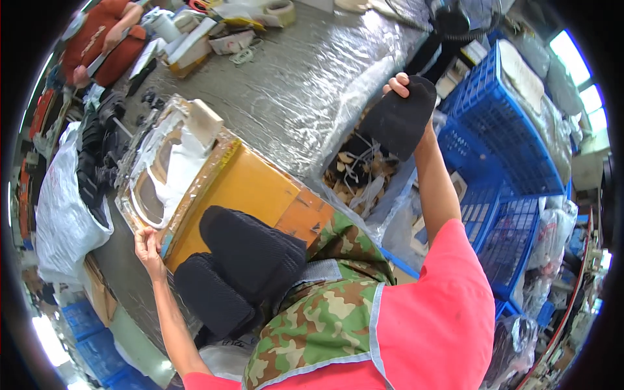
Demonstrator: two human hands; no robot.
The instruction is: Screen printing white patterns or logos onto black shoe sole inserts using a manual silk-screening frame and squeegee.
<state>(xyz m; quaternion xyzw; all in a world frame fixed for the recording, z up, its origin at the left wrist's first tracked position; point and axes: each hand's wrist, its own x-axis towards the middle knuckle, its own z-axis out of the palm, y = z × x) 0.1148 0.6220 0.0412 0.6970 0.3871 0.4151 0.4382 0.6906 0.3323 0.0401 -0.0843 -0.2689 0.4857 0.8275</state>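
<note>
My right hand (398, 85) is raised on the right, its fingers wrapped round the edge of a flat black fabric piece (403, 120) with a rounded end. The piece hides much of that hand. On the left, my left hand (150, 252) is closed in a pinch at the near corner of a crusted tray (127, 203). White sheet material and a white curved strip (144, 211) lie in the tray; whatever the pinch holds is too small to make out. Between my arms are stacks of black ribbed fabric pieces (250, 250), partly over a yellow board (250, 188).
Right of the board stands a lined bin (383, 224) of scraps. Blue plastic crates (530, 130) rise at the right, and a fan (452, 19) is beyond. A plastic-covered table (292, 84) stretches ahead. Another person (97, 42) is at far left, near a white bag (65, 214).
</note>
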